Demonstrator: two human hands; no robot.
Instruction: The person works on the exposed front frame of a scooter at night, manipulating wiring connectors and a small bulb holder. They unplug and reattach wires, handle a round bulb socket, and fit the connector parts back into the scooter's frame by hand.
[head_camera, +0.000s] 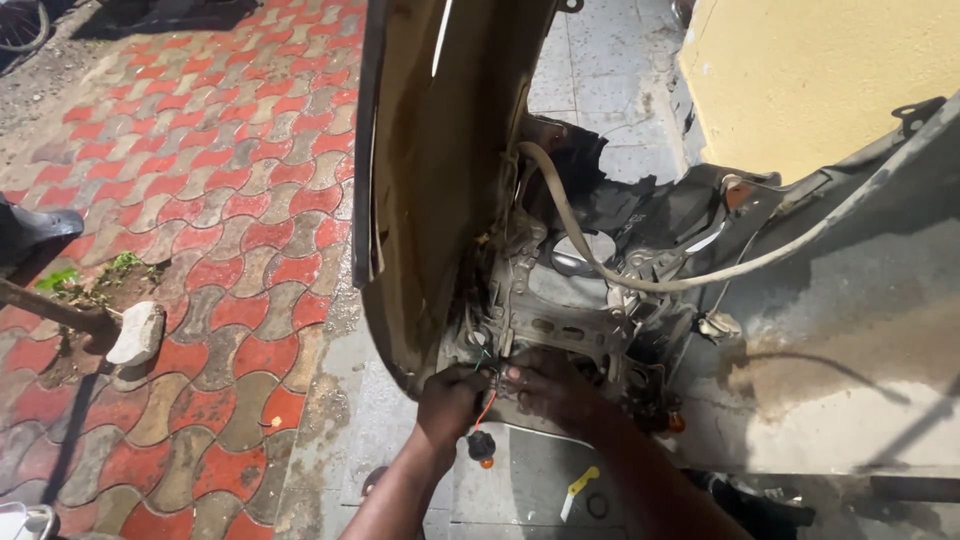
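Pinching thin wires (487, 385), the left hand (450, 400) curls narrow; the right hand (550, 385) presses the metal frame (560, 335).

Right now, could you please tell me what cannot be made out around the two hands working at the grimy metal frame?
- Head view: fingertips of the left hand are tucked behind the thin red wire; grip unclear.
- Right hand presses on the grimy metal frame; its fingers cover whatever is beneath.
- Small black bulb holder with orange tip: too small to see details.
- Yellow-handled tool on the ground: too small to identify.
- Beige hose: its upper end is hidden by dark parts.
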